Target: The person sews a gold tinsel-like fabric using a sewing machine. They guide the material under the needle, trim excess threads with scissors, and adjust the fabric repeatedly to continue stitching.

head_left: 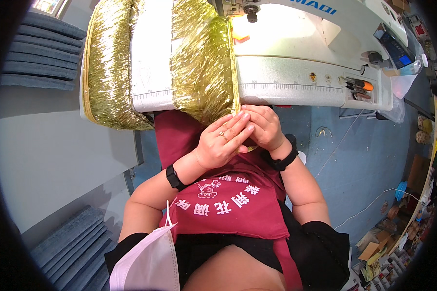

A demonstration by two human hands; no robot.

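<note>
My left hand (223,139) and my right hand (263,127) meet at the front edge of the sewing machine bed. Between their fingers runs the narrow edge band (236,87) of a gold tinsel fringe (201,58), and both hands are closed on it. The left fingers lie over the band, with their tips touching the right hand; the right thumb is mostly hidden. A short gold end shows just below the fingers. From there the band runs straight back to the sewing machine's needle area (228,14), while the shiny strands spread left over the white bed.
A second thick bundle of gold fringe (107,68) hangs over the table's left end. Orange-handled tools (361,87) lie in a tray at the bed's right. A control panel (394,46) stands behind them. Stacked blue-grey slabs (43,53) are at the left. My red apron (228,203) covers my lap.
</note>
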